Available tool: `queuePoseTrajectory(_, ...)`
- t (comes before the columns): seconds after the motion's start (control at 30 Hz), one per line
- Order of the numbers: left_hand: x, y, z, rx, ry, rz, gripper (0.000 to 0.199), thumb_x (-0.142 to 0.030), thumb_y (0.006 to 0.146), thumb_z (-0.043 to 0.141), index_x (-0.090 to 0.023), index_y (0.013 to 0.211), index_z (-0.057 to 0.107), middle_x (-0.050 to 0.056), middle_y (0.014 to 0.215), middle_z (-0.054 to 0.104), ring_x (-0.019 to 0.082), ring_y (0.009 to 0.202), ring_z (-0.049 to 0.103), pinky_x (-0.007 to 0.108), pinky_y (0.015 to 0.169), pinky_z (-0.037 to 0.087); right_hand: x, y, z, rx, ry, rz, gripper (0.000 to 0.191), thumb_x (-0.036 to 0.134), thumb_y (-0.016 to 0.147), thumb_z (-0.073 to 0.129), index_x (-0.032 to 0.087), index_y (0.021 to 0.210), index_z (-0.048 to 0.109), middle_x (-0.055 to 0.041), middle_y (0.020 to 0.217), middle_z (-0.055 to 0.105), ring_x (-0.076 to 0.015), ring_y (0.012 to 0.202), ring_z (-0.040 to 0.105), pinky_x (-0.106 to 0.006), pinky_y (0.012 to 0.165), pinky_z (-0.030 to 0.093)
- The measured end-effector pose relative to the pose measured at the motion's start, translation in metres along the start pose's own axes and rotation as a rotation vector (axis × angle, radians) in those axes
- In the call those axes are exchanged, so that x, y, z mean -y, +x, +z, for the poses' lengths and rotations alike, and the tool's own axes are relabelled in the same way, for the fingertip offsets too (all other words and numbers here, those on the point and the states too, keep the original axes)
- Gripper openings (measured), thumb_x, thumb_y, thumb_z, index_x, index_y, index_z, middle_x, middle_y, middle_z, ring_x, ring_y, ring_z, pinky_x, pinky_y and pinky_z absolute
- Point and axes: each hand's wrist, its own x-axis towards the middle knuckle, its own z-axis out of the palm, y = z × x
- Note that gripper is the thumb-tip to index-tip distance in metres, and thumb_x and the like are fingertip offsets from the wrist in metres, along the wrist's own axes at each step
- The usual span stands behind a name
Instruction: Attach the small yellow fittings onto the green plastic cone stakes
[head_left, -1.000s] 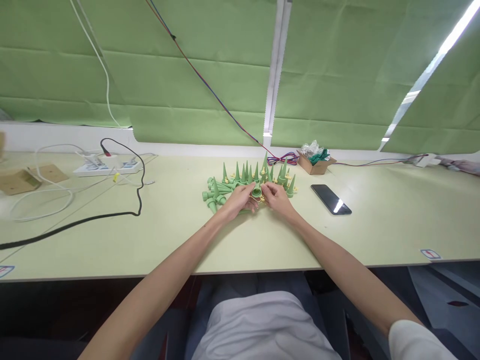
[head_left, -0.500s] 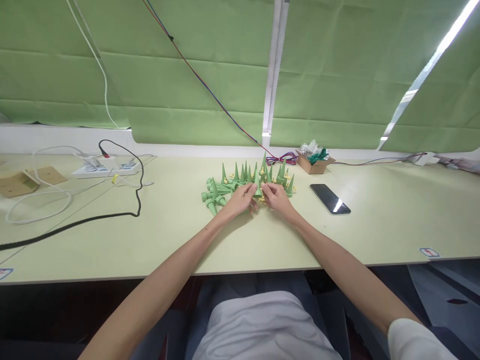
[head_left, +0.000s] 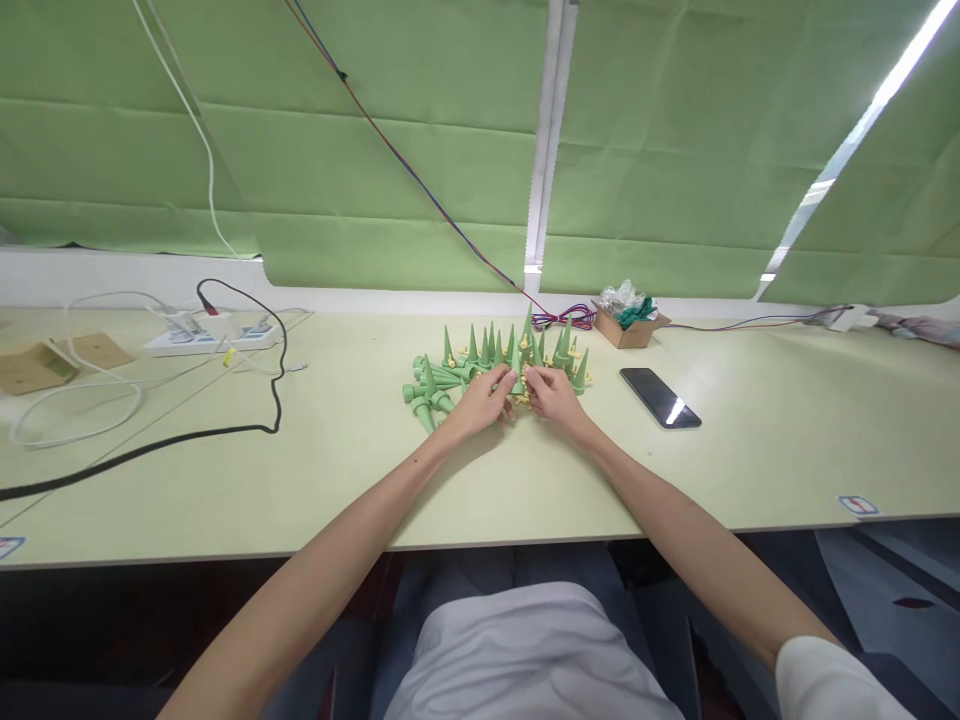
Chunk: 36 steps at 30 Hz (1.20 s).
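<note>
Green cone (head_left: 517,386) now tip-up, near side of cone pile (head_left: 429,380); 1 s ago open end faced you, so inside now hidden. Your left hand (head_left: 484,399) clamped on cone; right hand (head_left: 556,395) beside it, hold unclear.

The pale table (head_left: 337,500) bears, at its centre, a cluster of green cones (head_left: 473,348), some upright and others lying flat, with a black phone (head_left: 661,398) and an open cardboard box (head_left: 636,337) to the right, and a white power strip (head_left: 214,340), a black cable (head_left: 225,431) and brown cardboard pieces (head_left: 34,370) to the left.
</note>
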Motion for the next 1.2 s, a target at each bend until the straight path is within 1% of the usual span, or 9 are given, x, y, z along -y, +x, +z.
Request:
queuePoseTrajectory(0.23, -0.002, -0.001, 0.001, -0.003, 0.030, -0.001, 0.038, -0.058, 0.093, 0.042, -0.021, 0.081, 0.042, 0.001, 0.075, 0.050, 0.017, 0.057, 0.063, 0.027, 0.043, 0.047, -0.001, 0.000, 0.000, 0.007, 0.000, 0.018, 0.054, 0.070, 0.077, 0.059, 0.024, 0.062, 0.035, 0.0073, 0.047, 0.026, -0.0086, 0.039, 0.024, -0.027, 0.037, 0.018)
queuePoseTrajectory(0.37, 0.000, 0.000, 0.001, -0.028, -0.021, -0.004, 0.039, -0.059, 0.089, 0.049, -0.021, 0.079, 0.045, 0.001, 0.074, 0.051, 0.017, 0.055, 0.061, 0.026, 0.042, 0.043, -0.003, 0.002, -0.001, -0.009, -0.066, -0.002, 0.054, 0.071, 0.079, 0.055, 0.024, 0.062, 0.035, 0.0065, 0.047, 0.027, -0.0097, 0.040, 0.027, -0.028, 0.039, 0.021)
queuePoseTrajectory(0.47, 0.002, 0.001, 0.001, -0.040, -0.037, 0.001, 0.037, -0.057, 0.088, 0.052, -0.022, 0.078, 0.046, 0.001, 0.072, 0.051, 0.016, 0.054, 0.059, 0.026, 0.044, 0.042, -0.004, 0.002, -0.001, -0.047, -0.174, -0.062, 0.053, 0.070, 0.084, 0.048, 0.024, 0.061, 0.036, 0.0051, 0.047, 0.029, -0.0113, 0.043, 0.032, -0.028, 0.042, 0.025)
queuePoseTrajectory(0.57, 0.002, 0.003, 0.001, -0.073, 0.013, 0.023, 0.034, -0.053, 0.091, 0.049, -0.022, 0.078, 0.046, -0.001, 0.068, 0.050, 0.015, 0.053, 0.057, 0.026, 0.047, 0.042, -0.004, 0.002, 0.000, -0.109, -0.295, -0.151, 0.054, 0.068, 0.088, 0.042, 0.023, 0.060, 0.039, 0.0027, 0.049, 0.036, -0.0129, 0.049, 0.037, -0.028, 0.047, 0.028)
queuePoseTrajectory(0.73, 0.000, 0.006, -0.001, -0.180, 0.077, 0.059, 0.029, -0.046, 0.092, 0.048, -0.020, 0.079, 0.048, -0.001, 0.069, 0.049, 0.012, 0.053, 0.049, 0.025, 0.050, 0.043, 0.001, -0.002, 0.003, -0.148, -0.439, -0.261, 0.051, 0.060, 0.092, 0.042, 0.020, 0.060, 0.041, 0.0018, 0.055, 0.041, -0.0122, 0.054, 0.037, -0.028, 0.054, 0.029)
queuePoseTrajectory(0.83, -0.001, 0.008, -0.002, -0.182, -0.027, 0.063, 0.033, -0.048, 0.089, 0.052, -0.019, 0.074, 0.048, -0.001, 0.071, 0.047, 0.012, 0.060, 0.047, 0.024, 0.055, 0.049, 0.003, -0.005, 0.006, -0.120, -0.460, -0.281, 0.049, 0.057, 0.093, 0.043, 0.020, 0.061, 0.044, 0.0025, 0.056, 0.040, -0.0117, 0.054, 0.035, -0.028, 0.054, 0.028)
queuePoseTrajectory(0.97, 0.000, 0.008, -0.001, -0.101, -0.226, -0.016, 0.033, -0.049, 0.087, 0.054, -0.018, 0.077, 0.051, 0.001, 0.078, 0.052, 0.014, 0.071, 0.053, 0.027, 0.063, 0.055, 0.005, -0.008, 0.011, -0.060, -0.467, -0.304, 0.049, 0.058, 0.090, 0.049, 0.020, 0.059, 0.043, 0.0047, 0.051, 0.036, -0.0110, 0.052, 0.030, -0.028, 0.057, 0.032)
queuePoseTrajectory(1.07, 0.000, 0.006, 0.002, -0.042, -0.356, -0.075, 0.028, -0.042, 0.083, 0.058, -0.019, 0.073, 0.046, -0.001, 0.075, 0.049, 0.012, 0.070, 0.052, 0.028, 0.066, 0.056, 0.005, -0.011, 0.013, -0.040, -0.461, -0.301, 0.049, 0.058, 0.088, 0.054, 0.021, 0.058, 0.042, 0.0051, 0.050, 0.037, -0.0107, 0.051, 0.030, -0.028, 0.056, 0.031)
queuePoseTrajectory(1.2, -0.003, 0.002, 0.004, -0.019, -0.453, -0.123, 0.027, -0.031, 0.077, 0.061, -0.020, 0.068, 0.038, -0.003, 0.069, 0.040, 0.011, 0.066, 0.047, 0.026, 0.063, 0.054, 0.007, -0.012, 0.013, -0.037, -0.450, -0.292, 0.050, 0.058, 0.086, 0.056, 0.020, 0.058, 0.041, 0.0045, 0.051, 0.039, -0.0106, 0.051, 0.033, -0.028, 0.053, 0.027)
